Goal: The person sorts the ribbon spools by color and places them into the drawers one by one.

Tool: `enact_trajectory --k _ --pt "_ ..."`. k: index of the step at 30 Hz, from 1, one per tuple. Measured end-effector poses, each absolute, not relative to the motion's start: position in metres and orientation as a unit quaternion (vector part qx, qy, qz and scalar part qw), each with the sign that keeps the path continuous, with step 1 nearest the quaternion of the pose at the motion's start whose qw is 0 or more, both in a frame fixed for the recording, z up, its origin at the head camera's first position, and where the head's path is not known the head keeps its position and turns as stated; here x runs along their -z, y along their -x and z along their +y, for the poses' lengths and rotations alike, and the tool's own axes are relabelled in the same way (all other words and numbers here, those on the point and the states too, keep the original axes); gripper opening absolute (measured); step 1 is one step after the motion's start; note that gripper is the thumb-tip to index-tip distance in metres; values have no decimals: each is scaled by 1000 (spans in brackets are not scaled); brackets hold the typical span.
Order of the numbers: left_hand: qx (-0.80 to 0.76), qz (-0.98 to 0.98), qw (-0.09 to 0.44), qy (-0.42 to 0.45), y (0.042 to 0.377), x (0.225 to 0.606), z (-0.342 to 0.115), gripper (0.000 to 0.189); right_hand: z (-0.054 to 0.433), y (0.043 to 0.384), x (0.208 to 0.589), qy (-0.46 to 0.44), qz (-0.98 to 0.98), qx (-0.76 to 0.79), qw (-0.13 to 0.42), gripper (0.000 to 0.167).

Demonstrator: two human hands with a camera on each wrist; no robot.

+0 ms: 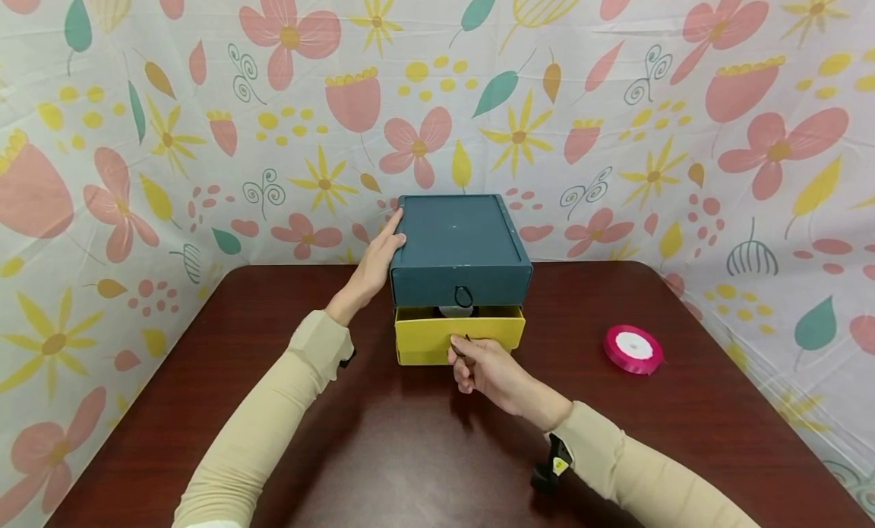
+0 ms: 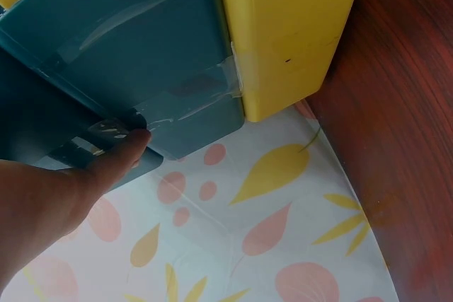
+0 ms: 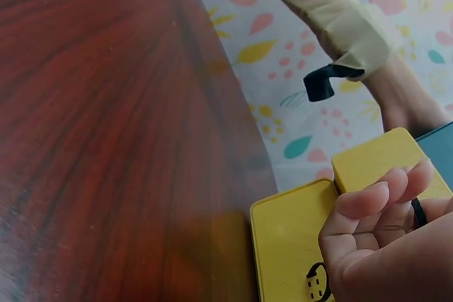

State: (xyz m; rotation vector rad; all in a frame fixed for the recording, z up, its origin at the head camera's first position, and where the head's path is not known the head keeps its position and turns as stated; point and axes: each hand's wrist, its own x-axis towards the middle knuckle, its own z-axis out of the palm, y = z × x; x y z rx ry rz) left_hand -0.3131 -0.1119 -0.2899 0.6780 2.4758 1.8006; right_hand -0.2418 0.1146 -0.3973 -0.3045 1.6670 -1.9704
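A stacked drawer box with a dark blue top (image 1: 454, 232) stands on the table. Below its top tier, a yellow drawer (image 1: 422, 338) is pulled partly out, with a whitish thing (image 1: 456, 312) showing in the gap. Thumb and fingers of my right hand (image 1: 497, 374) pinch the black pull loop (image 3: 419, 213) on this drawer's front. My left hand (image 1: 372, 268) rests against the left side of the top tier, fingers extended. In the left wrist view its thumb presses the taped blue side (image 2: 152, 54). A yellow bottom tier (image 2: 287, 40) lies beneath.
To the right on the dark red-brown table (image 1: 424, 452) lies a pink ribbon spool (image 1: 633, 350) with a white centre. A flowered cloth (image 1: 437, 80) hangs close behind the box. Another black loop (image 3: 318, 282) is on the lower yellow front.
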Motion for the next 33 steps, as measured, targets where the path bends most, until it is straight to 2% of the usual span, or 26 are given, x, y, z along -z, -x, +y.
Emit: enact_trajectory --k 19,22,26,30,33 --pt "-574 791 1 -213 314 289 -112 57 112 261 398 131 612 736 259 36" --pt "-575 790 -5 -213 325 300 -113 58 112 262 398 129 610 737 260 35" --pt "-580 786 -2 -214 331 306 -114 58 113 260 398 120 613 730 277 31" --pt "-579 786 6 -214 317 293 -112 58 116 252 403 106 638 693 318 25" --pt "-575 790 4 -212 313 289 -112 58 119 247 410 80 664 659 345 28"
